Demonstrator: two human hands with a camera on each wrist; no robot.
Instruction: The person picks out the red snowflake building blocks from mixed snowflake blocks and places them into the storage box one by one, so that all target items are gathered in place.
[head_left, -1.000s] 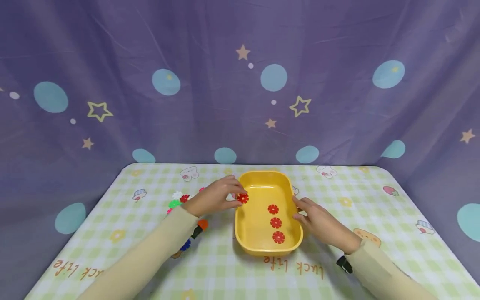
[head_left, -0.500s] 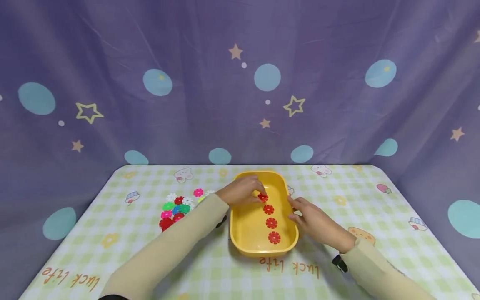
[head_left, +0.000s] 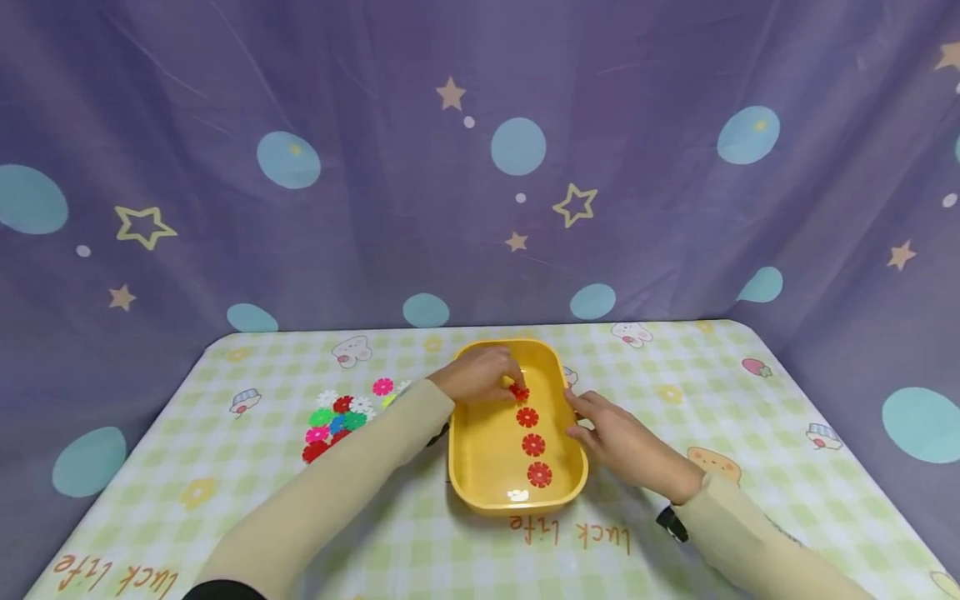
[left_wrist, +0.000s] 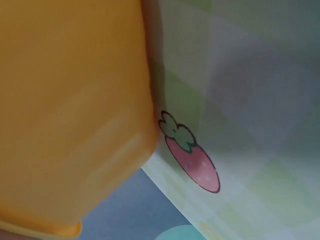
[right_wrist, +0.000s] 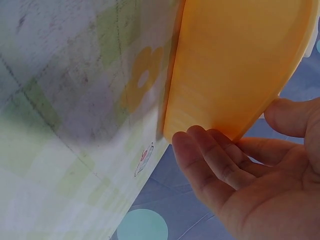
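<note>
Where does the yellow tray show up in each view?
Head: the tray is in the lower half, just right of centre, left hand over it, right hand at its side.
Left wrist: its outer wall fills much of the left side.
Right wrist: upper right, beside the fingertips.
Shared landmark: the checked cloth.

A cream left sleeve (head_left: 352,487) bears a black band (head_left: 225,590); the cream right sleeve (head_left: 750,533) has a black piece (head_left: 671,523) beside it.
</note>
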